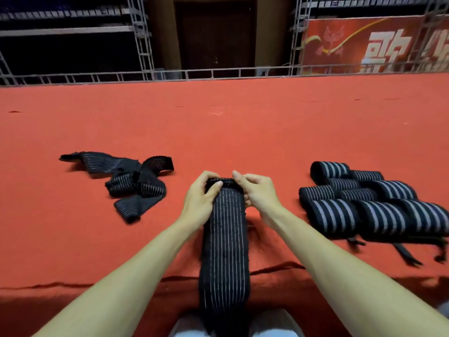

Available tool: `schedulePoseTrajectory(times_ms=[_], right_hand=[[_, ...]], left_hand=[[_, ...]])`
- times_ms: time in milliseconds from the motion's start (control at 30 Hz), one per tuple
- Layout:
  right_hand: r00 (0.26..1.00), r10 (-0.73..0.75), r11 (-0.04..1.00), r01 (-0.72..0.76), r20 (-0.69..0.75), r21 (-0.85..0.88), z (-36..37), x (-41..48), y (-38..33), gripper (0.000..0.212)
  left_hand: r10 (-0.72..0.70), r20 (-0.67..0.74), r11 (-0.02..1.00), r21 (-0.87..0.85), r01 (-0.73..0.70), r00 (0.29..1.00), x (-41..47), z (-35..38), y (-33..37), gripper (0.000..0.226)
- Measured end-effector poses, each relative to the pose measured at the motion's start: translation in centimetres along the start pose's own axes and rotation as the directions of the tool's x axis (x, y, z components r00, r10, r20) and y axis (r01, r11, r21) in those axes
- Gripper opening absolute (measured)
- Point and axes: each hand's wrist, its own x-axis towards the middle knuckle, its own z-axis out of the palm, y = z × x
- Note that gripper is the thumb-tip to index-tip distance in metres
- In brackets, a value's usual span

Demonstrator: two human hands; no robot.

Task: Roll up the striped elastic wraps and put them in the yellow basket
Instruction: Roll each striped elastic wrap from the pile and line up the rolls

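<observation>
1. Fingers of both hands are curled onto the far end of the striped wrap, pinching the small rolled-up bit there. Thumbs on the near side, fingertips over the top.
2. L hand grips the roll's left edge and R hand its right edge. Both are tight on the fabric.
3. Wrap is black w/ thin pale lengthwise stripes. It lies flat on the red carpet and runs from the hands back twd the person.
4. Its near end goes over the carpet edge and down between the knees.
5. Only a short part is rolled; most of the length lies flat.
6. Left of the hands, well apart: loose pile of unrolled wraps, tangled and crossing each other.
7. Right of the hands, near: rolled wraps on their sides, packed in rows and touching, some resting on others. Dark strap ends stick out on the near side.
8. Bkgd: metal truss rail along the carpet's far edge, dark door behind it at centre, red banner w/ white characters at right.
</observation>
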Motion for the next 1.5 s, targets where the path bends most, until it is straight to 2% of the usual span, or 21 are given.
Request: schedulePoseTrajectory(times_ms=[200,333,500,700,833,1033,1233,1333,1433,1500], right_hand=[[0.996,0.022,1.0,-0.023,-0.088,-0.01,0.8,2.4,4.8,0.016],[0.993,-0.029,0.997,0.037,-0.117,0.069,0.5,1.8,6.7,0.008],[0.997,-0.036,0.995,0.042,-0.064,0.096,0.6,2.0,7.4,0.002],[0.994,-0.097,0.986,0.103,-0.05,0.134,0.3,1.8,7.1,0.012],[0.994,-0.105,0.982,0.11,-0.038,0.155,0.3,1.6,7.2,0.02],[0.998,-0.039,0.981,0.045,-0.039,0.187,0.0,1.7,7.3,0.032],[1.0,-0.004,0.995,0.003,0.013,0.097,0.4,1.4,6.9,0.006],[1.0,-0.016,0.996,0.016,-0.005,-0.087,0.6,1.8,7.0,0.048],[1.0,-0.026,0.972,0.025,-0.004,-0.234,1.4,1.8,6.9,0.056],[1.0,-0.017,0.986,0.016,-0.004,-0.163,1.5,1.7,6.8,0.049]], left_hand=[[-0.077,0.018,0.994,-0.079,0.078,0.997,0.8,2.0,-4.4,0.012],[-0.091,-0.002,0.985,-0.145,0.09,0.996,0.0,3.1,-5.2,0.014],[-0.125,0.012,0.975,-0.182,0.125,0.992,-0.1,3.0,-5.5,0.015],[-0.16,-0.017,0.965,-0.211,0.153,0.987,-0.2,2.8,-5.9,0.005],[-0.213,-0.001,0.935,-0.292,0.203,0.977,-0.4,2.5,-5.9,0.015],[-0.152,0.086,0.92,-0.351,0.173,0.985,-0.8,2.5,-5.7,0.008],[-0.081,0.039,0.958,-0.274,0.089,0.996,-1.0,2.4,-6.1,0.018],[-0.049,0.051,0.968,-0.245,0.06,0.997,-1.0,2.4,-6.1,0.024],[-0.046,0.066,0.971,-0.23,0.06,0.997,-0.9,2.3,-5.8,0.028],[-0.08,0.085,0.952,-0.29,0.102,0.993,-0.9,2.3,-5.4,0.027]])
